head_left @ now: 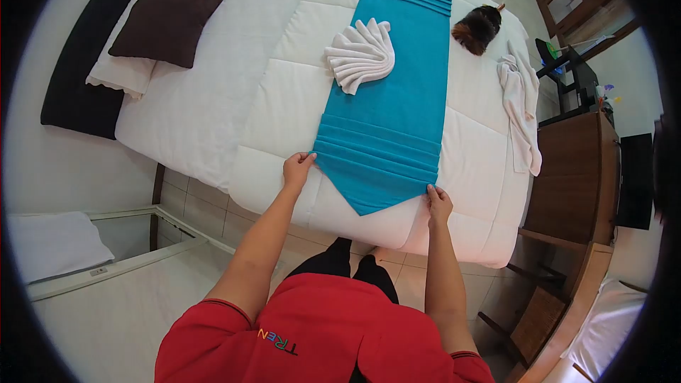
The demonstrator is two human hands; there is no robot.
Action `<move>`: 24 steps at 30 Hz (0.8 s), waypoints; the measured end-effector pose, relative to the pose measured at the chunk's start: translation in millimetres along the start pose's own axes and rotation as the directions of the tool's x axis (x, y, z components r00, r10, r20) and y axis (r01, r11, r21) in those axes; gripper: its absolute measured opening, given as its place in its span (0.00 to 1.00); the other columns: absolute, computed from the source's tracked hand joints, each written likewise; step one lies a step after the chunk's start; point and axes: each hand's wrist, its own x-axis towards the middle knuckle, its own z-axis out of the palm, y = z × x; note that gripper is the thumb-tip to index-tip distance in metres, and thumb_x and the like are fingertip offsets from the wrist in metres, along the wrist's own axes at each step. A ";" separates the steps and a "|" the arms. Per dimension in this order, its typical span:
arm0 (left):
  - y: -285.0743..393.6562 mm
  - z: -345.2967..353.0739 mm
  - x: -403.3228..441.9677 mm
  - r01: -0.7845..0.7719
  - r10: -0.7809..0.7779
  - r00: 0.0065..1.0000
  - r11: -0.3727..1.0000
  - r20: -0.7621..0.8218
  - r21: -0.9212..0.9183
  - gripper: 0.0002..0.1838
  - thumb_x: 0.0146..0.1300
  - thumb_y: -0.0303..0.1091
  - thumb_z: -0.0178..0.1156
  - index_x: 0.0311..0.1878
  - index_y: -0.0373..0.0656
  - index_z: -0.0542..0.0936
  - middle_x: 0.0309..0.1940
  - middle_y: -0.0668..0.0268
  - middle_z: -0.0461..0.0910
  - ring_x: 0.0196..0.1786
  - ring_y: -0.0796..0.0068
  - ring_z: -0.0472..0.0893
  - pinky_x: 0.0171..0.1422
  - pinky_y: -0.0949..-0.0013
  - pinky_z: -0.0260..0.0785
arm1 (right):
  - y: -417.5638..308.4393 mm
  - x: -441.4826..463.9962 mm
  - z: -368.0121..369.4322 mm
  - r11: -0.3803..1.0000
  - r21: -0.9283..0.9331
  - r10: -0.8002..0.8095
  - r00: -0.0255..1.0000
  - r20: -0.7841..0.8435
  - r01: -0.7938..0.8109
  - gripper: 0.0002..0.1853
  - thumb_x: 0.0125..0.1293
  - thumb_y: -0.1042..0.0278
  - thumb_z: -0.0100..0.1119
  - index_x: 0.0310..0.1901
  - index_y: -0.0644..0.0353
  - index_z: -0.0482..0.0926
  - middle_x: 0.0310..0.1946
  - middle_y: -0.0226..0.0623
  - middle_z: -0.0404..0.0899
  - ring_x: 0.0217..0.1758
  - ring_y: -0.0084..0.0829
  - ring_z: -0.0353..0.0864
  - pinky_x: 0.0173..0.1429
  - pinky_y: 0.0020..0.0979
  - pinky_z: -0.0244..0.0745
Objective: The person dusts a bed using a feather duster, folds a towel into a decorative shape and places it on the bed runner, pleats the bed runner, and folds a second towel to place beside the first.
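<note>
Across the white quilted bed cover (277,106) lies a teal bed runner (397,92), with pleats near both ends and a pointed near end. My left hand (298,169) pinches the runner's left edge beside the near pleats. At its right edge, my right hand (438,202) pinches the corner where the point begins. A white towel folded into a fan (362,57) rests partly on the runner, overlapping its left edge. To the runner's right, a dark brown furry-looking object (479,30) sits on the cover; I cannot make out what it is.
A brown cushion (167,21) leans on a white pillow (124,74) at the bed's left end. A crumpled white towel (519,110) lies along the right edge. Beyond stand a wooden cabinet (571,177) and a woven-seat stool (537,323). A white-framed window ledge (113,276) is at lower left.
</note>
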 end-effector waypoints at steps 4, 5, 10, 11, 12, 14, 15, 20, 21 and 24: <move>4.7 -4.1 -7.7 0.019 -0.017 1.000 0.998 0.026 -0.060 0.16 0.55 0.41 0.67 0.35 0.36 0.82 0.27 0.65 0.82 0.30 0.79 0.76 0.36 0.74 0.68 | 2.1 2.6 2.3 1.000 0.005 0.013 1.000 -0.005 -0.013 0.12 0.57 0.67 0.67 0.38 0.66 0.80 0.27 0.28 0.78 0.24 0.16 0.70 0.26 0.19 0.63; 6.2 -5.5 -9.4 0.019 -0.018 0.999 0.998 0.026 -0.058 0.16 0.55 0.41 0.67 0.35 0.36 0.82 0.27 0.65 0.82 0.30 0.79 0.76 0.36 0.74 0.68 | 3.3 4.0 3.2 1.000 0.015 0.006 1.000 -0.006 -0.006 0.12 0.57 0.68 0.67 0.38 0.66 0.80 0.27 0.27 0.78 0.24 0.16 0.70 0.26 0.19 0.63; -2.7 -5.6 -8.3 -0.192 0.198 0.978 0.978 -0.065 0.085 0.12 0.55 0.36 0.67 0.34 0.36 0.80 0.26 0.68 0.79 0.31 0.81 0.74 0.38 0.76 0.67 | 0.2 2.8 5.7 0.999 -0.032 0.017 0.999 -0.034 -0.018 0.12 0.57 0.67 0.67 0.38 0.66 0.80 0.24 0.26 0.76 0.22 0.15 0.68 0.24 0.19 0.61; -5.3 -5.8 -7.6 -0.189 0.195 0.979 0.978 -0.066 0.086 0.12 0.55 0.36 0.67 0.34 0.36 0.80 0.26 0.68 0.79 0.31 0.81 0.74 0.38 0.76 0.67 | 0.9 3.1 6.3 1.000 -0.017 0.010 1.000 -0.029 -0.011 0.11 0.57 0.67 0.66 0.37 0.65 0.79 0.21 0.24 0.74 0.20 0.14 0.66 0.23 0.18 0.59; -1.5 -5.3 -8.7 -0.115 0.117 0.993 0.992 -0.029 0.050 0.11 0.55 0.35 0.67 0.33 0.36 0.80 0.26 0.68 0.78 0.31 0.81 0.74 0.38 0.76 0.67 | 2.8 4.6 6.3 1.000 -0.019 0.011 1.000 -0.027 -0.012 0.11 0.57 0.67 0.66 0.37 0.65 0.79 0.21 0.24 0.74 0.20 0.14 0.66 0.23 0.18 0.59; 3.5 -4.1 -9.5 -0.038 0.038 0.999 0.999 0.010 0.013 0.11 0.55 0.35 0.67 0.32 0.37 0.79 0.26 0.68 0.78 0.30 0.81 0.73 0.37 0.76 0.67 | 6.0 7.4 5.3 1.000 -0.017 0.018 0.999 -0.049 -0.018 0.12 0.56 0.68 0.67 0.38 0.67 0.80 0.28 0.30 0.79 0.25 0.17 0.72 0.27 0.19 0.65; 2.8 -3.6 -8.1 -0.038 0.038 0.999 0.999 0.023 -0.005 0.10 0.56 0.34 0.66 0.31 0.37 0.78 0.27 0.67 0.78 0.30 0.80 0.74 0.37 0.75 0.67 | 5.3 7.4 5.1 1.000 -0.019 0.016 0.999 -0.047 -0.017 0.12 0.56 0.68 0.67 0.38 0.67 0.80 0.28 0.30 0.79 0.25 0.17 0.72 0.27 0.19 0.65; 6.2 -3.5 -6.0 -0.056 0.055 0.997 0.998 0.049 0.015 0.09 0.56 0.33 0.66 0.32 0.37 0.77 0.28 0.66 0.79 0.31 0.79 0.75 0.38 0.75 0.69 | 6.2 6.2 5.0 0.997 -0.071 -0.024 0.998 -0.058 0.020 0.13 0.57 0.68 0.67 0.39 0.68 0.79 0.28 0.31 0.79 0.25 0.17 0.72 0.27 0.19 0.66; 5.3 -2.0 -5.2 -0.086 0.085 0.996 0.996 0.025 0.016 0.09 0.56 0.32 0.65 0.31 0.36 0.77 0.27 0.65 0.79 0.30 0.79 0.76 0.36 0.74 0.70 | 7.0 6.2 5.5 0.997 -0.072 -0.023 0.998 -0.057 0.019 0.13 0.57 0.68 0.67 0.39 0.68 0.79 0.28 0.31 0.79 0.25 0.17 0.72 0.27 0.19 0.66; 2.9 -0.7 -3.1 -0.110 0.110 0.994 0.993 0.004 0.033 0.09 0.56 0.31 0.65 0.33 0.36 0.77 0.28 0.64 0.80 0.30 0.78 0.77 0.37 0.74 0.70 | 13.5 8.3 5.5 0.996 -0.078 -0.057 0.995 -0.076 0.051 0.12 0.56 0.68 0.67 0.37 0.68 0.79 0.28 0.31 0.79 0.26 0.19 0.72 0.30 0.21 0.68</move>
